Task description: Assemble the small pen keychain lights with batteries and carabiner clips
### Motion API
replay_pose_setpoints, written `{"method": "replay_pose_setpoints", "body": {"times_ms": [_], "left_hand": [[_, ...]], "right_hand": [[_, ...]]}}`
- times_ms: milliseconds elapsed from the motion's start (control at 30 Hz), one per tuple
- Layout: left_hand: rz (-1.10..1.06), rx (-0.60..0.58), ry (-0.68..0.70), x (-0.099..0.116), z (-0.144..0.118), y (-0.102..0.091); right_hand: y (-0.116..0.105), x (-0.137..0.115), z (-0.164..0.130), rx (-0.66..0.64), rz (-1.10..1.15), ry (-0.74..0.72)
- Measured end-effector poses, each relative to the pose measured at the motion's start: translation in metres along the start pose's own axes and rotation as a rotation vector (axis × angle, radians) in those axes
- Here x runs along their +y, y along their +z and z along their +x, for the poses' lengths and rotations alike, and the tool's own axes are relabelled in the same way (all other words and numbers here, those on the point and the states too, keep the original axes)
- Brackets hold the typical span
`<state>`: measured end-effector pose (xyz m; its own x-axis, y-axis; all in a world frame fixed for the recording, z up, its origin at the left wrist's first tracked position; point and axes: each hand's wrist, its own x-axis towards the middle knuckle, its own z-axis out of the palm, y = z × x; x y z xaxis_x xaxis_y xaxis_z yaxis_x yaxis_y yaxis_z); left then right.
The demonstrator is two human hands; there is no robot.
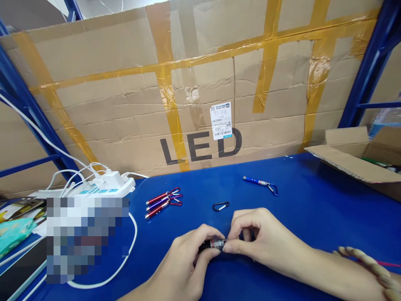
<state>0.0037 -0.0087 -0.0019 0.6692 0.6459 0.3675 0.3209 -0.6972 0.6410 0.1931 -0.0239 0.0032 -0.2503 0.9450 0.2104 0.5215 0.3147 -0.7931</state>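
Note:
My left hand is closed around a black mini flashlight with a silvery label. With thumb and fingertips, my right hand pinches the flashlight's right end; what exactly lies between those fingertips is hidden. Just beyond the hands lies a loose black carabiner clip with a silver gate. Further back on the right is a blue flashlight with a blue carabiner attached. To the left, a purple flashlight lies between two red ones, each with a carabiner.
A white power strip with plugs and cables stands at the left, beside a blurred-out patch. An open cardboard box sits at the right. Behind the blue tabletop rises a large taped carton marked LED, between blue rack posts.

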Motion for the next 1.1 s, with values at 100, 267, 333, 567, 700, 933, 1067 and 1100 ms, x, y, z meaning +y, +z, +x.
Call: {"method": "replay_pose_setpoints", "body": {"times_ms": [100,267,333,567,700,933,1067,1100], "left_hand": [[-0.026,-0.012,-0.034,0.000,0.001,0.000],[-0.032,-0.004,-0.122,0.002,0.001,-0.001],[-0.034,-0.004,-0.132,0.004,0.001,-0.001],[-0.032,-0.005,-0.117,0.007,-0.001,-0.002],[-0.046,-0.002,-0.113,0.008,-0.001,-0.003],[-0.043,-0.012,-0.108,0.008,-0.001,-0.004],[-0.036,-0.030,-0.089,0.007,0.000,-0.004],[-0.036,-0.034,-0.082,0.006,0.000,-0.004]], "right_hand": [[-0.002,0.002,0.000,0.040,-0.049,-0.081],[-0.006,0.005,-0.003,0.130,-0.179,-0.332],[-0.007,0.007,-0.004,0.143,-0.207,-0.404],[-0.006,0.011,-0.003,0.125,-0.255,-0.457],[-0.005,0.012,-0.001,0.130,-0.256,-0.459],[-0.005,0.007,0.000,0.138,-0.245,-0.491],[-0.006,0.005,0.000,0.156,-0.247,-0.549],[-0.006,0.006,0.000,0.166,-0.253,-0.568]]}}
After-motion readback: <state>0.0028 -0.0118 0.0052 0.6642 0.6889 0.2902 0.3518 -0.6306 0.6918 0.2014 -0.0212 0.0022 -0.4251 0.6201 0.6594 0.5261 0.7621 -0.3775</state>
